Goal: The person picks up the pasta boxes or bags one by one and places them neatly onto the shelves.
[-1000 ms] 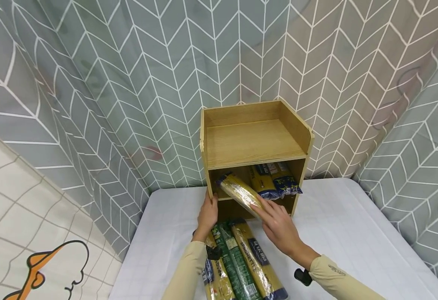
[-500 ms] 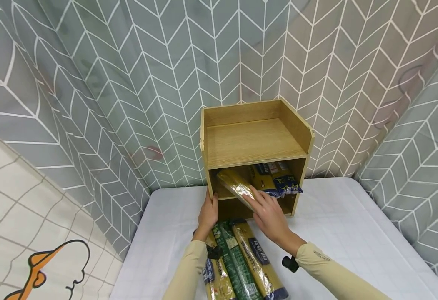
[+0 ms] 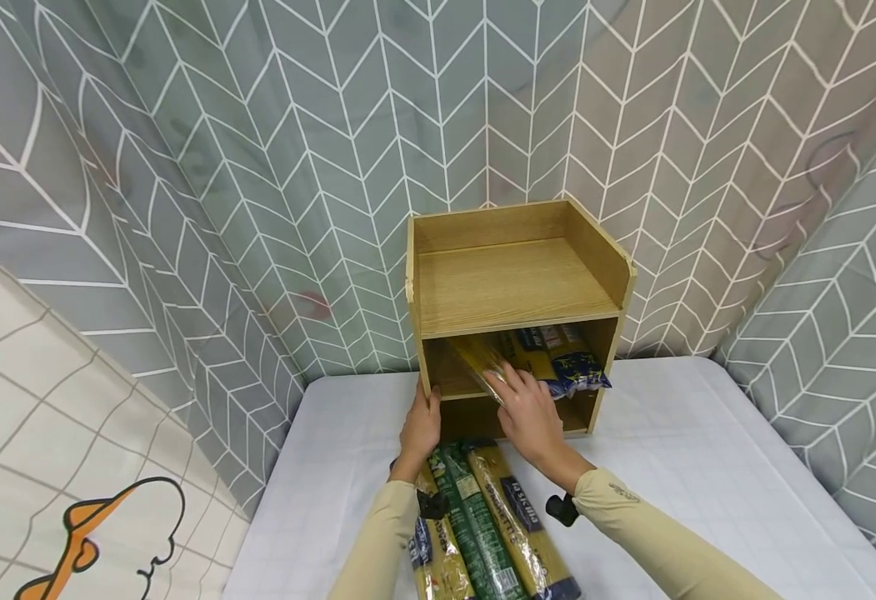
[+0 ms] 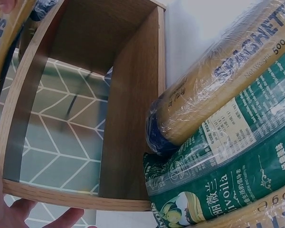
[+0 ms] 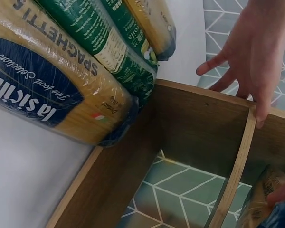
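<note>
Shelf (image 3: 513, 283) stood on the table (image 3: 670, 425). Left hand (image 3: 420, 427) gripped its side wall at 8 o'clock, one digit over the front edge, the others spread outside. Right hand (image 3: 533, 423) held a yellow pack (image 3: 477, 355) by its near end, fingers part-bent; thumb hidden. Pack slanted partly inside the middle bay, far end toward 11 o'clock. Two bay packs (image 3: 577, 367) lay at its 3 o'clock; three table packs (image 3: 518, 529) at the shelf's 6.

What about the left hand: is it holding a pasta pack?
No, the left hand grips the wooden shelf unit at its side.
</note>
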`<action>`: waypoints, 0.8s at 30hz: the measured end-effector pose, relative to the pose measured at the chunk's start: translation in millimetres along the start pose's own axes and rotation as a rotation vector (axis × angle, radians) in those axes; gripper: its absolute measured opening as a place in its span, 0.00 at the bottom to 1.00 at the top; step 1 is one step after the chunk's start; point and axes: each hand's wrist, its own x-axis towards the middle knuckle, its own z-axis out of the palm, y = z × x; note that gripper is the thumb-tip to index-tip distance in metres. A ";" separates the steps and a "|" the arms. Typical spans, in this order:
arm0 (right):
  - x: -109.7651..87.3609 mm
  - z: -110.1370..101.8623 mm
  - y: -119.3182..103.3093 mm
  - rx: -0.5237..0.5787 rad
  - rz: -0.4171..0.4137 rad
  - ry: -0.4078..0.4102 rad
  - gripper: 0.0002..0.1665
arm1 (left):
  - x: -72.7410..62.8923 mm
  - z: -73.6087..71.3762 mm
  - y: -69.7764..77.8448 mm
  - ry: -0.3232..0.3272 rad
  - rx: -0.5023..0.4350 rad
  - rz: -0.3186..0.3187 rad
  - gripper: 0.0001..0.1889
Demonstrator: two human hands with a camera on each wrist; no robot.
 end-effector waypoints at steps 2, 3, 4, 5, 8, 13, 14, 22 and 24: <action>0.7 -0.5 -0.9 -0.005 0.008 -0.005 0.35 | 0.0 0.3 0.5 0.000 -0.001 0.000 0.33; 0.9 -0.8 -1.3 -0.006 0.010 -0.006 0.35 | 0.1 0.4 0.5 0.000 0.000 -0.002 0.33; 1.1 -0.8 -1.6 -0.008 0.013 -0.008 0.35 | 0.2 0.4 0.7 -0.003 0.000 -0.004 0.33; 1.4 -0.5 -1.9 -0.011 0.016 -0.009 0.35 | 0.1 0.4 0.8 -0.005 0.001 -0.005 0.33; 2.2 -0.6 -4.0 -0.019 0.018 -0.024 0.34 | -0.3 0.2 0.6 -0.001 0.006 -0.006 0.32; 3.4 0.4 -8.3 -0.076 0.028 -0.088 0.34 | -1.3 0.7 0.0 0.006 0.020 -0.008 0.32; 3.6 0.6 -9.1 -0.092 0.031 -0.105 0.34 | -1.2 0.9 -0.2 0.005 0.023 -0.007 0.32; 7.3 -1.5 -14.4 -0.169 0.038 -0.199 0.32 | 0.8 2.7 -2.4 0.009 0.015 -0.021 0.32; 7.7 -0.8 -15.1 -0.185 0.038 -0.213 0.32 | 1.3 2.6 -2.8 0.007 0.014 -0.017 0.32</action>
